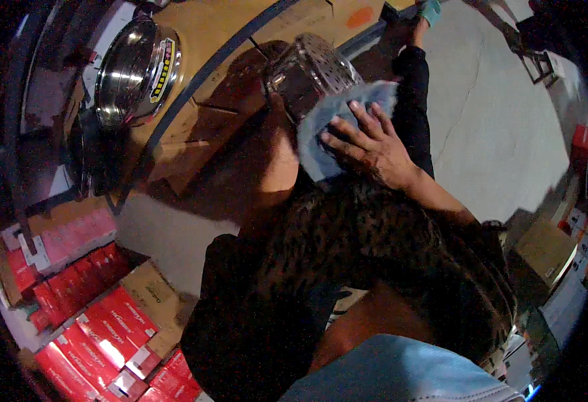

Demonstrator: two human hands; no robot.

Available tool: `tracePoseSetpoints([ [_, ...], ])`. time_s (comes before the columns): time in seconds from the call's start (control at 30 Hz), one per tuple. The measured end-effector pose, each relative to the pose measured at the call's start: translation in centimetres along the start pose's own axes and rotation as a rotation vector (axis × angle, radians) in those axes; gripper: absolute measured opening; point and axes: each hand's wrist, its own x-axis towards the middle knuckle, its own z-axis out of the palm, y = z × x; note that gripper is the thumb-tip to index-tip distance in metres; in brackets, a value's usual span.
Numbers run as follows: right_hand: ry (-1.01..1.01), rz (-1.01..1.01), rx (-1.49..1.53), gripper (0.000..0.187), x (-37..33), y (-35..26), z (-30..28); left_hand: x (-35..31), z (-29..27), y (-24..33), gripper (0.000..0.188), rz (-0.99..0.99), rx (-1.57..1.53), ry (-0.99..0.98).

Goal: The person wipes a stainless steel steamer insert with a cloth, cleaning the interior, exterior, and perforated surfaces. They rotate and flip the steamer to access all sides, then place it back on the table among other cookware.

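Observation:
A shiny perforated steel pan [327, 63], possibly a steamer insert, is tilted in front of me. My left hand [277, 110] grips its left side in deep shadow, with most of the fingers hidden. Over the pan's near side lies a pale blue cloth [324, 130]. My right hand [371, 144] holds the cloth against the metal from above, fingers spread and slightly bent; its thumb is hard to make out.
A round steel pot [130, 74] with a yellow and black label stands at the left on a brown cardboard surface [207, 124]. Red boxes [110, 328] are stacked at lower left, beside an open carton [150, 291]. Another carton [542, 251] stands at right. Far off, a gloved hand [430, 12] shows.

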Motion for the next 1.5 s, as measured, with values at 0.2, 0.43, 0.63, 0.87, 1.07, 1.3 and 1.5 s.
tracePoseSetpoints([
  [0.2,0.086,-0.053,0.032,0.048,6.0,-0.3,-0.5,-0.6,-1.5,0.1,0.078,-0.008,-0.181,-0.233],
  [0.43,0.138,-0.094,-0.014,0.028,16.8,6.3,4.4,1.6,-1.8,-2.4,0.079,0.144,-0.041,0.122],
  [0.63,-0.28,-0.034,0.022,0.021,19.1,9.5,5.9,1.7,-0.9,-2.9,0.077,0.283,0.111,0.36],
  [0.87,0.053,-0.124,-0.013,0.046,10.6,2.4,0.4,4.2,-2.7,-5.7,0.076,0.238,-0.098,0.205],
  [1.07,-0.103,-0.137,-0.24,0.051,0.4,-0.9,-0.6,-2.8,3.5,-1.7,0.087,-0.135,-0.304,-0.195],
  [1.3,-0.003,-0.065,-0.029,0.051,3.4,1.3,-1.5,-3.4,5.4,-0.1,0.082,-0.185,0.009,0.019],
  [1.5,0.061,-0.088,0.069,0.036,13.1,6.0,1.9,-2.7,3.7,-0.4,0.078,0.096,0.37,0.263],
])
